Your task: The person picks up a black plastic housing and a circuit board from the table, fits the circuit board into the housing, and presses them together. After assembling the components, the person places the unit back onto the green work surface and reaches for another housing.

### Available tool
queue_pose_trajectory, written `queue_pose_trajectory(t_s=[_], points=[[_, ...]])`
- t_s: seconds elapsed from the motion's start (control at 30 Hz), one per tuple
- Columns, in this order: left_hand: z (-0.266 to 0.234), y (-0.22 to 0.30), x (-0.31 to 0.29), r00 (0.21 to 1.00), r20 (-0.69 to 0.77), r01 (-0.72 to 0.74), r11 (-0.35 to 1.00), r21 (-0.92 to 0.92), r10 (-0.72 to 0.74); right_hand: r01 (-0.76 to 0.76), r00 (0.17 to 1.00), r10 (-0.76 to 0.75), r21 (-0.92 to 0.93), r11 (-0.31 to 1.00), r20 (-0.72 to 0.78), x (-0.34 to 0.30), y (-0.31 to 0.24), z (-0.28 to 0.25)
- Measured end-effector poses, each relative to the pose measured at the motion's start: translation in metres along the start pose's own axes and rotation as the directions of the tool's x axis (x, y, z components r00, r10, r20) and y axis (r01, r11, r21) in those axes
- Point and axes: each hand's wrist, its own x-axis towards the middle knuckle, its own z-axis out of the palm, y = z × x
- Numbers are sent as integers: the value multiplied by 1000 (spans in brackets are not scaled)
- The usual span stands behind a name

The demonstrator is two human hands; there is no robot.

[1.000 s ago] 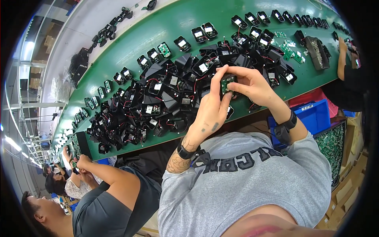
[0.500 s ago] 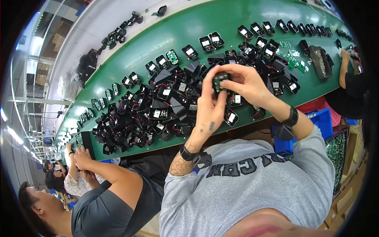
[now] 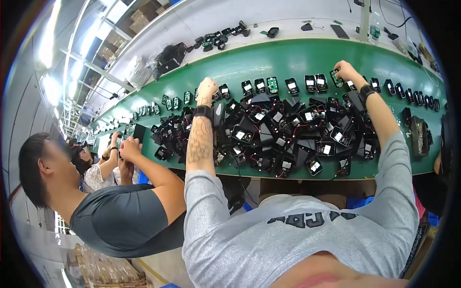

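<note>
My right hand (image 3: 347, 73) reaches out over the far right of the bench. Its fingers close on a small black housing with a green circuit board (image 3: 336, 78) in its open face. My left hand (image 3: 208, 88) is stretched to the row of housings left of the middle, with its fingers curled down. What those fingers hold, if anything, is hidden behind the hand. Right beside it stands a black housing with a white block (image 3: 224, 90). Between my arms lies a big heap of black housings (image 3: 265, 129) with red wires and white blocks.
The green bench (image 3: 240, 60) curves across the view. Along its far side runs a row of housings (image 3: 291, 85). A grey box of small parts (image 3: 419, 137) stands at the right. A co-worker (image 3: 129, 201) sits close on my left. The back shelf carries a phone (image 3: 339, 31).
My hands were together in front of me on a housing with a green board. They have parted and reached forward, left hand to the left, right hand to the right with such a housing.
</note>
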Motion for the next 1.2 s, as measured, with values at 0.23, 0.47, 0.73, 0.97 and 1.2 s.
queue_pose_trajectory(t_s=[0.23, 0.47, 0.73, 0.97, 1.2], points=[[55, -18, 38, 975, 78, 204, 976, 71, -209, -27, 999, 22, -188, 982, -25, -20, 16, 0], [84, -86, 68, 964, -17, -264, 964, 46, 265, 256, 958, -212, 246, 935, -195, -170, -73, -117], [84, -111, 101, 950, 270, -65, 946, -319, 156, -229, 759, 344, 268, 936, -553, -311, 70, -173], [-46, -61, 67, 713, -65, -641, 687, 344, 698, -348, 709, 208, -77, 935, -674, -334, 155, -61], [-132, 107, -173, 929, -224, -233, -5, -973, 293, -520, 681, 288, -167, 838, -674, -325, 136, -38]])
